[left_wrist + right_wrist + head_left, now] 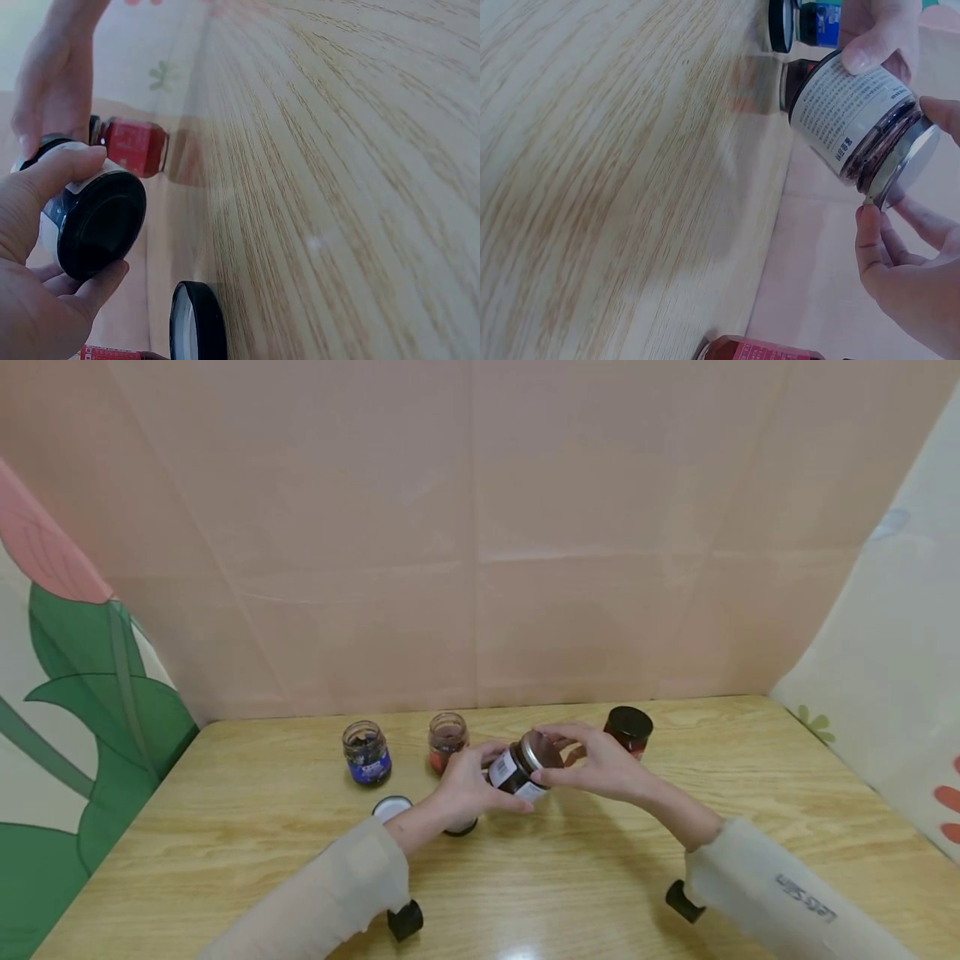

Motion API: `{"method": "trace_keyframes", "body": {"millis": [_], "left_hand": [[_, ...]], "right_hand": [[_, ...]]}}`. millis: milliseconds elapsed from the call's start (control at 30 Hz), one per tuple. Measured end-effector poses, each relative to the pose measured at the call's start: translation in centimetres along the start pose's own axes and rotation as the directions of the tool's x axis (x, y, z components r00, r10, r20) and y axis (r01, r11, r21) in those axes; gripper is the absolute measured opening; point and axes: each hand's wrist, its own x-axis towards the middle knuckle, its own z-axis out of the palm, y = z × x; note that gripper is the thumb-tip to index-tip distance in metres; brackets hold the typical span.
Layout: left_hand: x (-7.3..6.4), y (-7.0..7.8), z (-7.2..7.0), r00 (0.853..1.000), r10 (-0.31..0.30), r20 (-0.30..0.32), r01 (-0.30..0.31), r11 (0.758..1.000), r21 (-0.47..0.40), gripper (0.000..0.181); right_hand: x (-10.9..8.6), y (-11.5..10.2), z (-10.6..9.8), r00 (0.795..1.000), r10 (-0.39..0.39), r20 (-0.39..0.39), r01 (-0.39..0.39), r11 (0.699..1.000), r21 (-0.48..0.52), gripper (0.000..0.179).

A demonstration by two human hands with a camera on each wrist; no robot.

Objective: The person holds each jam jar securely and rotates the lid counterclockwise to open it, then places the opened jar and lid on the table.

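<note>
Above the middle of the table, my left hand (467,789) grips a dark-filled glass jar (513,773) round its body, over a white printed label. The jar is tilted, its lid end pointing up and to the right. My right hand (603,767) holds the silver-rimmed lid (907,161) at that end, thumb and fingers on opposite sides of the rim. The lid sits on the jar's mouth. In the left wrist view the jar's dark base (105,225) faces the camera, with the left thumb and fingers wrapped round the side.
An uncovered jar with a blue label (369,766) and another uncovered jar (447,737) stand at the back left. Two loose lids lie near the left forearm, one white inside (392,807), one dark-edged (461,829). A black-lidded jar (628,723) stands behind the right hand.
</note>
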Motion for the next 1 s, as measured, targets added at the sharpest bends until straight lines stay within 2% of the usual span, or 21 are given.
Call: {"method": "trace_keyframes", "body": {"millis": [233,467,767,1000], "left_hand": [[-0.04,0.13,0.14,1.0,-0.009,-0.011,0.009,1.0,0.03,0.072],[-0.11,0.13,0.38,0.999,-0.026,-0.026,0.026,1.0,0.015,0.074],[-0.15,0.23,0.43,0.996,-0.069,-0.048,0.069,0.998,0.006,0.074],[-0.11,0.0,0.56,0.994,-0.085,-0.07,0.085,0.996,0.007,0.073]], "right_hand": [[-0.14,0.0,0.08,1.0,-0.008,-0.024,0.009,1.0,0.015,0.056],[-0.21,0.04,0.06,0.998,-0.004,-0.064,0.008,0.998,0.068,0.051],[-0.41,0.1,-0.31,0.995,0.054,-0.083,-0.036,0.979,0.199,0.054],[-0.86,0.34,-0.44,0.991,0.079,-0.112,-0.052,0.972,0.229,0.058]]}}
